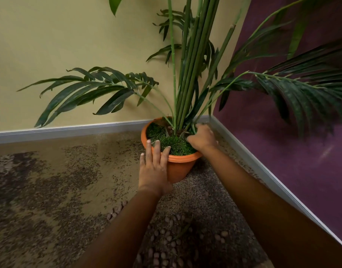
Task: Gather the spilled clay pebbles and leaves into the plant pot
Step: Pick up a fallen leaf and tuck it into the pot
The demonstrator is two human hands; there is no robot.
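Nearest camera: clay pebbles (166, 246) scattered on carpet (50, 190) between forearms, thin green leaf (182, 232) among them, well short of pot. Left hand (154, 167), fingers straight, rests flat on near rim of orange plant pot (177, 169). Right hand (202, 138) curled down into pot's green filling beside plant stems (189, 74); contents of grip hidden, cannot tell. Probably depositing step; next move calls for reaching back, scooping pebbles.

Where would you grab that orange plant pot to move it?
Likely under the thick rim of the plant pot, from both sides: the lip juts out as a ledge, the pot tapers smoothly below it, and stems crowd the top.
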